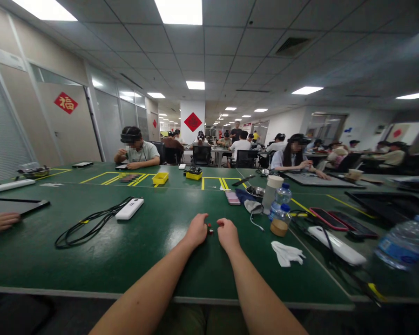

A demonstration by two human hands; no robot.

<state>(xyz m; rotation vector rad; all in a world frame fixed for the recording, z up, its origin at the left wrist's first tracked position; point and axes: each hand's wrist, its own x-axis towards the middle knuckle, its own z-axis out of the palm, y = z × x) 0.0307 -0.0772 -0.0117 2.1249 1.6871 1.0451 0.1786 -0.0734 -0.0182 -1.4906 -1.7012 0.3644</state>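
Over the green table (167,260), my left hand (197,231) has its fingers curled inward, with one fingertip pointing forward. My right hand (228,234) is a short gap away, its fingers folded in like a loose fist. In the gap are small red and white pieces (210,230), close to my left fingertips. They are too small to name, and I cannot tell whether they lie on the table or touch my fingers. Whatever either hand holds is hidden by the curled fingers.
A white power bank (129,209) and black cable (91,223) lie left. On the right are a white glove (287,253), small bottles (281,218), a white cylinder (272,193) and a large water bottle (405,244). Yellow trays (160,178) stand farther back. Co-workers sit around.
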